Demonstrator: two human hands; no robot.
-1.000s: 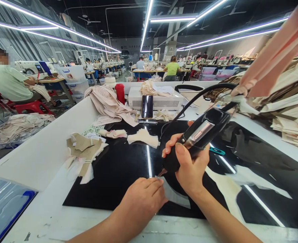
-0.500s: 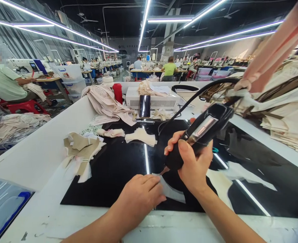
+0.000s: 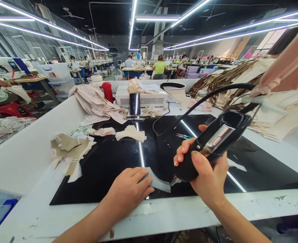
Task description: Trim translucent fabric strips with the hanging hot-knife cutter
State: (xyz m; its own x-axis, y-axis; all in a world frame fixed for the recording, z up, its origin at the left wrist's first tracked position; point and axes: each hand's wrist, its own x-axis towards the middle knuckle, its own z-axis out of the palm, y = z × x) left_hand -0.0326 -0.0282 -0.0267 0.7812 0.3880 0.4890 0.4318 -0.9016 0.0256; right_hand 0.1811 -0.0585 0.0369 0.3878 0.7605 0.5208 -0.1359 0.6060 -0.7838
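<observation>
Fingertips of the flat left hand point(image 3: 127, 190), pinning the translucent fabric piece point(image 3: 159, 184), lie just beside the cutting tool point(image 3: 209, 145) gripped in the right hand point(image 3: 207, 175); a slip could nick them.

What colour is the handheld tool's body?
Black, with a silvery panel on the handheld tool; head view.
</observation>
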